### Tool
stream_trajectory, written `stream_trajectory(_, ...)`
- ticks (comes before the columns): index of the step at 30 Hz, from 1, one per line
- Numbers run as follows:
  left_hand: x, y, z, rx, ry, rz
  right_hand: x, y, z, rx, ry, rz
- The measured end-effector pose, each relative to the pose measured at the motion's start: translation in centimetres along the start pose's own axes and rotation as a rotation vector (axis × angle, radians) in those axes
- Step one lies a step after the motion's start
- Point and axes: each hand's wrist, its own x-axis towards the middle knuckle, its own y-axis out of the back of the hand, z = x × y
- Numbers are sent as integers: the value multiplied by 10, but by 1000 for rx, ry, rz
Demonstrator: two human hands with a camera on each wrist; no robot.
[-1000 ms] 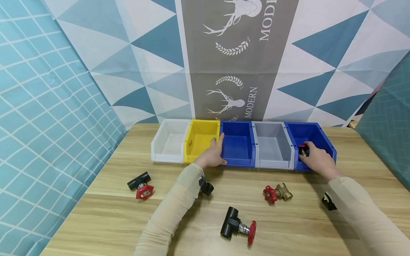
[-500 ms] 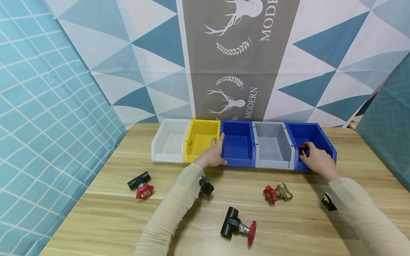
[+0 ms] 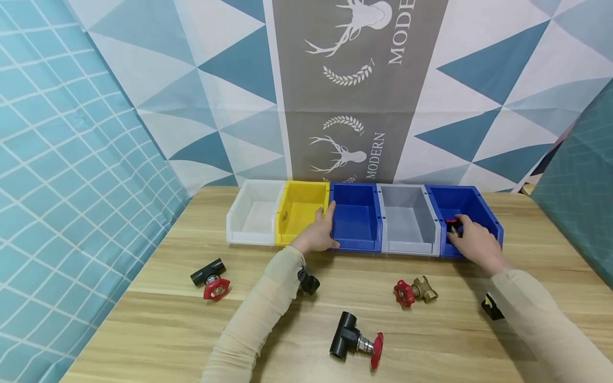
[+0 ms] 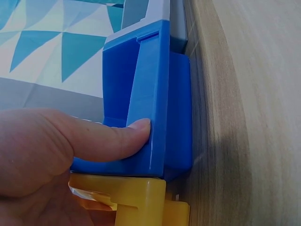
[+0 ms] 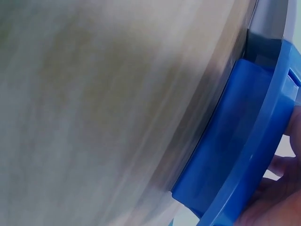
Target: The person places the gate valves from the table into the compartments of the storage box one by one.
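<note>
At the right end of the row, my right hand reaches into a blue bin and holds a small valve with a red handwheel, mostly covered by the fingers. In the right wrist view the fingers show behind that bin's front edge. My left hand rests over the wall between the yellow bin and the middle blue bin, index finger straight along it. The left wrist view shows its thumb lying on the middle blue bin's front lip.
A white bin and a grey bin complete the row. On the wooden table lie a brass valve with a red handwheel and two black tee valves with red handwheels, one far left. Patterned cloth hangs behind.
The camera view shifts very slightly. The right hand stays in the right blue bin with its valve, which has turned a little; the left hand keeps its place.
</note>
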Motion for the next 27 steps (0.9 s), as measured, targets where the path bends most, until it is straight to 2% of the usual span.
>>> stream_trajectory(13,-1,-1,0,-1,-12,11,-7,3,-1,-12,26,40)
stream_trajectory(27,-1,-1,-1,13,7,2,-13,10,-5,-38,42,20)
